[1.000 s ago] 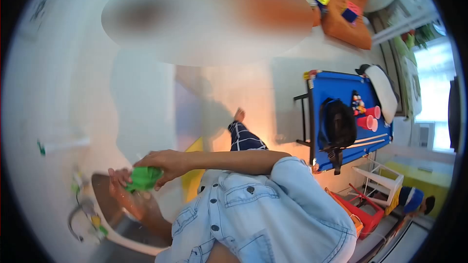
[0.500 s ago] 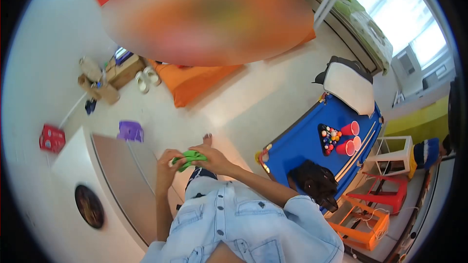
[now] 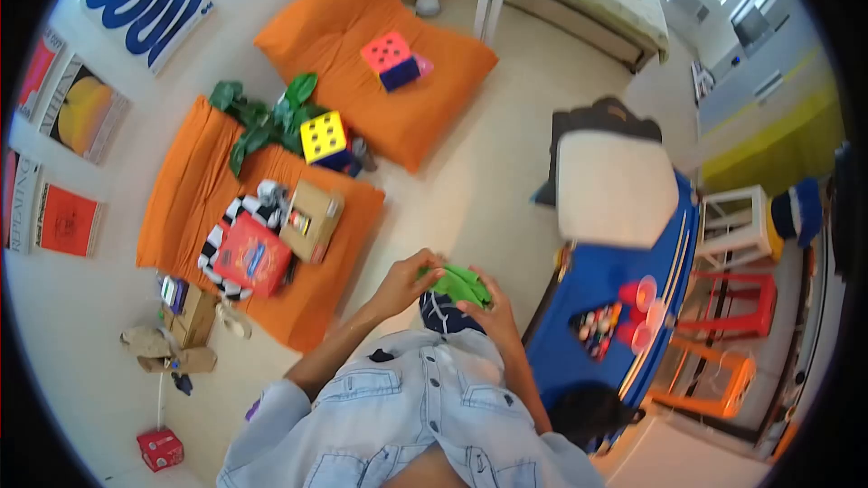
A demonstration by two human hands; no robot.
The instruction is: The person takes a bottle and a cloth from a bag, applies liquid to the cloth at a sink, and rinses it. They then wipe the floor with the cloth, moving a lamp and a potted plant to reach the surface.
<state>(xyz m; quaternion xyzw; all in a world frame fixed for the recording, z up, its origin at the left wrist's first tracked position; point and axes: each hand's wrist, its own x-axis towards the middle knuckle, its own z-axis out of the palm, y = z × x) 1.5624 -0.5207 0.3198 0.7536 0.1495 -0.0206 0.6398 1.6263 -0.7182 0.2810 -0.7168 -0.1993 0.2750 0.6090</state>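
Note:
A bright green cloth-like item [image 3: 461, 285] is held in front of my waist, between both hands. My left hand [image 3: 407, 282] pinches its left edge, the fingers closed on it. On the right side my right hand [image 3: 493, 309] grips the other edge, thumb and fingers bent round it. The green item looks crumpled, and its exact shape cannot be made out.
A blue pool table [image 3: 561, 343] with racked balls [image 3: 597, 330], red cups [image 3: 644, 293] and cues stands at the right, near stools. Orange floor seats [image 3: 434, 117] hold a yellow die [image 3: 325, 138], a red box [image 3: 246, 255] and a cardboard box [image 3: 312, 221].
The view has turned, and more of the orange seats and wall posters shows. Both hands, still on the green item, now appear further right, with the item more spread.

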